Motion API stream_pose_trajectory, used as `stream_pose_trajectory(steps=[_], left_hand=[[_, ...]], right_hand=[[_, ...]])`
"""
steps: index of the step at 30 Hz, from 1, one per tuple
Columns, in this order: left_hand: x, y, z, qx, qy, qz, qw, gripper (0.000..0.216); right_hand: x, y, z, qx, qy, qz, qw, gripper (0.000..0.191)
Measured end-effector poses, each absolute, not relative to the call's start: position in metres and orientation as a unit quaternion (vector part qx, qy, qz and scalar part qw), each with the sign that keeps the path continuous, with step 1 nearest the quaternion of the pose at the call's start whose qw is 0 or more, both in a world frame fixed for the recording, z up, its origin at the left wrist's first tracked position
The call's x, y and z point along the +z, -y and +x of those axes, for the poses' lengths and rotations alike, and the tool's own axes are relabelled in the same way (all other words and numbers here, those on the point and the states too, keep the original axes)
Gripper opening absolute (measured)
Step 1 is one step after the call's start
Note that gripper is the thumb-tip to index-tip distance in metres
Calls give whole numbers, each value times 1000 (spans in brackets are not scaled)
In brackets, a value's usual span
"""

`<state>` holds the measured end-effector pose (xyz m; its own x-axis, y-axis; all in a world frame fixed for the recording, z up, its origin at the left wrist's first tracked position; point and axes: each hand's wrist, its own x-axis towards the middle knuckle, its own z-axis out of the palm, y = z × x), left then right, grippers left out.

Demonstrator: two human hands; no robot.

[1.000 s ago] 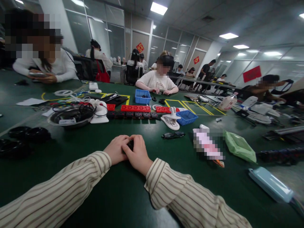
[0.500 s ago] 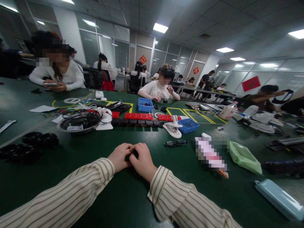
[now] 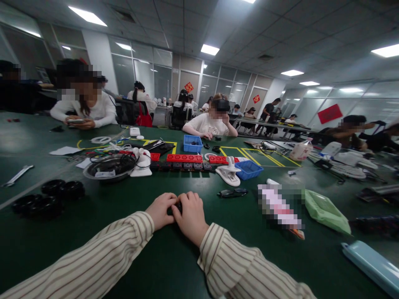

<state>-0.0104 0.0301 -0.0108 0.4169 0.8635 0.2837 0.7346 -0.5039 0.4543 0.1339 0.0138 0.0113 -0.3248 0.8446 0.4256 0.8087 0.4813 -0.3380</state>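
My left hand (image 3: 161,209) and my right hand (image 3: 190,214) meet over the green table, fingers curled around a small black object (image 3: 178,206). Only a dark sliver of it shows between thumbs and fingers, so its kind cannot be made out. Both hands are closed on it, the right one covering more of it. Beyond them lies a row of black sockets (image 3: 183,166) in front of red socket strips (image 3: 184,158). A white clip-on base (image 3: 230,172) and a pair of black glasses (image 3: 232,192) lie ahead to the right.
To the left are black round parts (image 3: 63,189), a wrench (image 3: 18,175) and a metal bowl (image 3: 90,171) of cables. Blue bins (image 3: 248,169) stand ahead. A green packet (image 3: 326,211) and a light-blue case (image 3: 370,263) lie right. Across the table sits a person (image 3: 209,123).
The view has tilted up and shifted slightly, so the table things appear lower. My hands stay together around the black object, with hardly any change in grip.
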Motion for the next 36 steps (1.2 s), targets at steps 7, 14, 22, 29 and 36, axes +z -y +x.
stream_pose_trajectory(steps=[7, 14, 22, 29, 36], left_hand=[[-17, -33, -16, 242, -460, 845, 125, 29], [-19, -32, -13, 232, -487, 835, 111, 39], [-12, -28, -11, 235, -489, 833, 109, 23], [-14, -34, -17, 229, -421, 858, 185, 26], [-14, -31, -16, 229, -412, 864, 177, 55]], right_hand=[[13, -10, 136, 98, 826, -455, 317, 31], [9, -5, 134, 172, 820, -405, 365, 58], [10, -5, 133, 114, 799, -487, 332, 35], [12, -12, 144, 130, 843, -417, 314, 20], [13, -7, 148, 146, 856, -376, 323, 28]])
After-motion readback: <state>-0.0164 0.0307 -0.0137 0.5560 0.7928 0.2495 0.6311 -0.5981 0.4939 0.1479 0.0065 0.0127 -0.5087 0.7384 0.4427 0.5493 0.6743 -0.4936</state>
